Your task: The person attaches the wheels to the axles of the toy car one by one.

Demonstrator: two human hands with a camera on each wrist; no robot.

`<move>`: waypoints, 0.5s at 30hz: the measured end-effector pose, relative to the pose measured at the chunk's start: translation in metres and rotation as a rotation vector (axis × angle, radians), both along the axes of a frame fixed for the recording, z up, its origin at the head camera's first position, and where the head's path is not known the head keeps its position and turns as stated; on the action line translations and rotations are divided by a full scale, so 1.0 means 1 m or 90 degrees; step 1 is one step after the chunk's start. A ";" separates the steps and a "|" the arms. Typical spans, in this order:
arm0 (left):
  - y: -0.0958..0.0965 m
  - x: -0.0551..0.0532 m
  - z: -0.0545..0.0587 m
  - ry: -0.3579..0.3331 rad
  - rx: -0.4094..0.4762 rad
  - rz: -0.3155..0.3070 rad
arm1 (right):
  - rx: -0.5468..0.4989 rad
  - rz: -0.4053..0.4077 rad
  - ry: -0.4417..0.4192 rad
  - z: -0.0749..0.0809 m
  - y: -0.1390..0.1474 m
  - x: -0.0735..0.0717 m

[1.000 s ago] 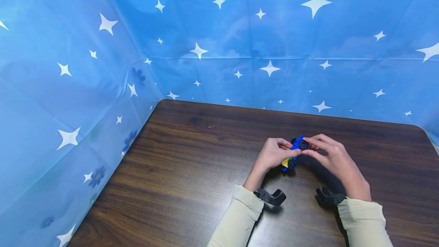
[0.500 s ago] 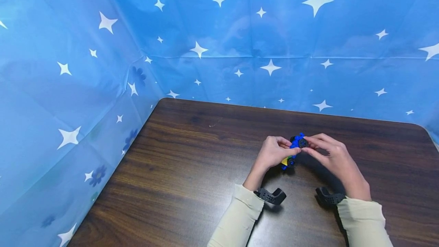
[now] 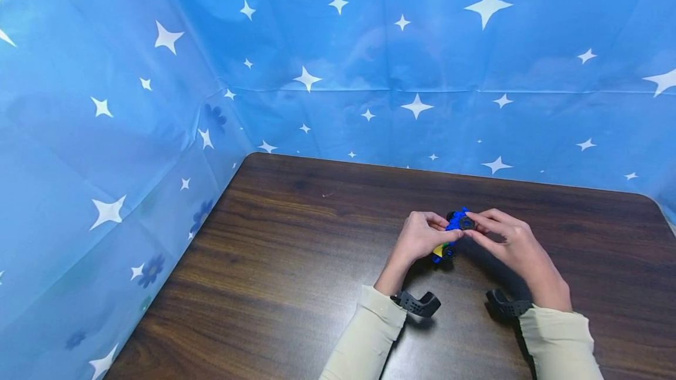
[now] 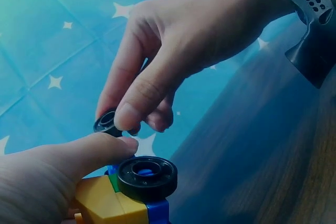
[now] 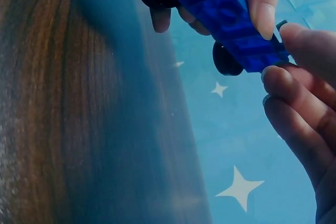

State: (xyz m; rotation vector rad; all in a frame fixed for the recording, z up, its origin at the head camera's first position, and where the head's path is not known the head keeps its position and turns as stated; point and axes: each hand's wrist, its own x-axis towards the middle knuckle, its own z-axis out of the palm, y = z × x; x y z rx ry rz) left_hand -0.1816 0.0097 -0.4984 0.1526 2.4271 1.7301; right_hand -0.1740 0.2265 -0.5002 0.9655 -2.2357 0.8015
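Note:
A small toy car [image 3: 453,225] of blue, yellow and green bricks with black wheels is held just above the table. My left hand [image 3: 419,236] grips its body between thumb and fingers. At the car's far end, my right hand [image 3: 509,236] pinches a black wheel [image 4: 107,123] with thumb and fingertips. Whether that wheel is fully seated on its axle cannot be told. A nearer wheel [image 4: 147,177] sits beside the yellow bricks [image 4: 111,202] in the left wrist view. The blue underside [image 5: 226,17] faces the right wrist camera, partly hidden by fingers.
The dark wooden table [image 3: 296,263] extends to the left of the hands. Behind and to the left hangs a blue cloth [image 3: 359,57] with white stars. Each wrist wears a black band mount [image 3: 419,304].
Both hands keep nearly the same place around the toy car. The right fingertips and the pinched wheel have shifted only slightly, while the head view moves a little.

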 end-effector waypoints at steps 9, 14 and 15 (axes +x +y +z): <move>0.001 0.000 0.001 0.016 -0.012 0.006 | 0.004 -0.019 -0.005 0.000 -0.001 0.001; 0.002 0.001 0.002 0.027 -0.016 0.002 | -0.002 -0.019 -0.007 0.000 -0.001 0.002; 0.002 0.001 0.002 0.027 -0.016 0.001 | -0.003 -0.018 -0.006 0.000 0.000 0.002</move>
